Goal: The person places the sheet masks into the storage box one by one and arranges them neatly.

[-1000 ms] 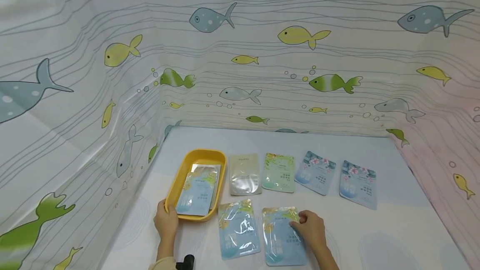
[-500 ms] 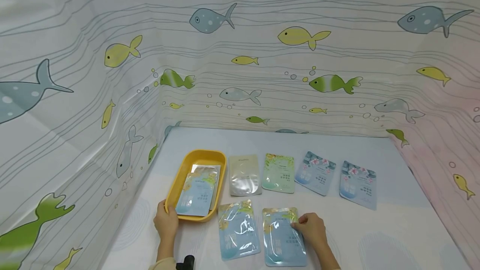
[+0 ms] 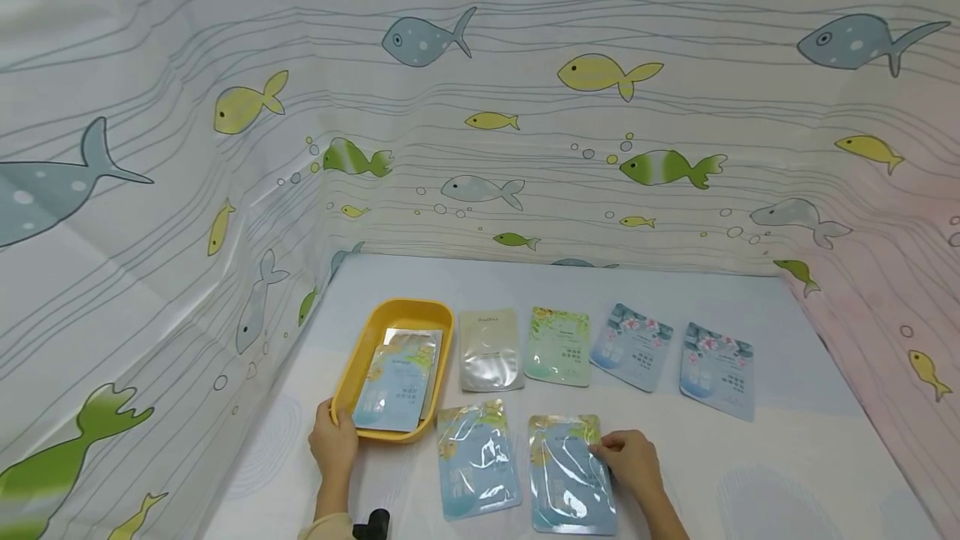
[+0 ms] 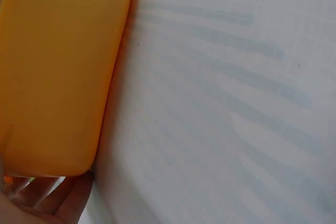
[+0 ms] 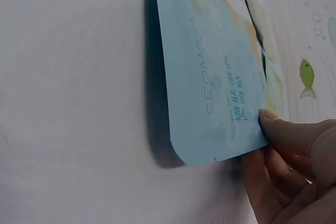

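At the left, the left hand (image 3: 333, 442) grips the near left corner of the yellow tray (image 3: 367, 347). In the tray lies a blue packet (image 3: 393, 386), partly over a silver packet (image 3: 433, 338); if more are beneath, I cannot tell. To the right of the tray, six packets are on the table (image 3: 712, 473): a shiny packet (image 3: 478, 461) in front, a beige packet (image 3: 490, 351) and a green packet (image 3: 558, 347) farther back, then the held packet (image 3: 572, 477) in front, and behind it, more to the right, a pink-flowered packet (image 3: 632, 347) and its twin (image 3: 717, 371). The right hand (image 3: 633, 469) pinches the right edge of the held packet between thumb and fingers.

I judge the work as only partly done: at least two packets are inside the tray, six are outside, and the held one is not yet released.

Compared with half a second before, the right hand and its packet have shifted slightly to the right, and the shine on this packet is different; the left hand, the tray and the other packets show no clear change.
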Demonstrator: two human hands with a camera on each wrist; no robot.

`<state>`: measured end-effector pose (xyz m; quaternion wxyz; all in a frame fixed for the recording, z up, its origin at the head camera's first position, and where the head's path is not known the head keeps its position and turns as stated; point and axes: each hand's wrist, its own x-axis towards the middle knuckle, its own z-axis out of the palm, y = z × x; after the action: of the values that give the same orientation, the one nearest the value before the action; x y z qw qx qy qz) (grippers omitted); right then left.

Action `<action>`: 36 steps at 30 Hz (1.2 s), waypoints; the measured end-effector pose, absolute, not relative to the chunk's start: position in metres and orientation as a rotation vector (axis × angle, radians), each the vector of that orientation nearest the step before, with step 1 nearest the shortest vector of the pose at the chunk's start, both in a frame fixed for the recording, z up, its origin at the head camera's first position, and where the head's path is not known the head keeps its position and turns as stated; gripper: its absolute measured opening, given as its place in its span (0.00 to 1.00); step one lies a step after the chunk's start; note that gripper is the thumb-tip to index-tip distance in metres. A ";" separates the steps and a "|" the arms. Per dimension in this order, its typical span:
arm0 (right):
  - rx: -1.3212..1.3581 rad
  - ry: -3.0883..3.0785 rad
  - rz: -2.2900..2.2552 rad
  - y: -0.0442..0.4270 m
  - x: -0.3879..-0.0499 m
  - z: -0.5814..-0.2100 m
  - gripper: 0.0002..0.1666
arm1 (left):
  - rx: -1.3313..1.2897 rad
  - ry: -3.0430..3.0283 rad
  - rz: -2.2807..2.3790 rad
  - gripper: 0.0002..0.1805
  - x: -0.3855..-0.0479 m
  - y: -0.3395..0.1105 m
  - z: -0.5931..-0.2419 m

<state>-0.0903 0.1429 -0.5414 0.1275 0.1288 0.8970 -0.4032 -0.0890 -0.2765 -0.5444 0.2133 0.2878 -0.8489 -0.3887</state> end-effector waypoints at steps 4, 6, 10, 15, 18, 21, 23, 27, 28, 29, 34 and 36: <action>0.367 2.555 -1.241 0.146 -0.092 -0.539 0.12 | 0.797 -2.348 -1.072 0.18 -0.089 -0.276 -0.545; 0.367 2.521 -1.273 0.147 -0.093 -0.536 0.12 | 0.794 -2.344 -1.068 0.18 -0.089 -0.276 -0.545; 0.341 2.533 -1.322 0.148 -0.097 -0.529 0.13 | 0.786 -2.336 -1.064 0.18 -0.089 -0.276 -0.546; 0.342 2.539 -1.385 0.148 -0.101 -0.523 0.13 | 0.778 -2.331 -1.063 0.18 -0.090 -0.276 -0.546; 0.348 2.516 -1.443 0.147 -0.104 -0.520 0.13 | 0.779 -2.334 -1.063 0.18 -0.090 -0.276 -0.545; 0.333 2.506 -1.503 0.144 -0.107 -0.517 0.13 | 0.783 -2.332 -1.063 0.18 -0.089 -0.275 -0.544; 0.315 2.510 -1.532 0.142 -0.110 -0.514 0.13 | 0.787 -2.329 -1.063 0.18 -0.089 -0.275 -0.544; 0.304 2.525 -1.568 0.136 -0.115 -0.509 0.12 | 0.792 -2.327 -1.063 0.18 -0.089 -0.276 -0.544; 0.299 2.530 -1.576 0.135 -0.116 -0.509 0.12 | 0.790 -2.326 -1.062 0.17 -0.089 -0.276 -0.544; 0.294 2.536 -1.584 0.134 -0.117 -0.508 0.12 | 0.788 -2.327 -1.063 0.17 -0.089 -0.276 -0.544; 0.248 2.559 -1.618 0.129 -0.121 -0.505 0.12 | 0.776 -2.326 -1.060 0.17 -0.089 -0.275 -0.545; 0.239 2.559 -1.627 0.127 -0.123 -0.504 0.12 | 0.776 -2.327 -1.057 0.17 -0.089 -0.276 -0.546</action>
<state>-0.1232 0.1272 -0.5042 0.0500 0.0786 0.8402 -0.5343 -0.0890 -0.2757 -0.5456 0.2330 0.2825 -0.8472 -0.3850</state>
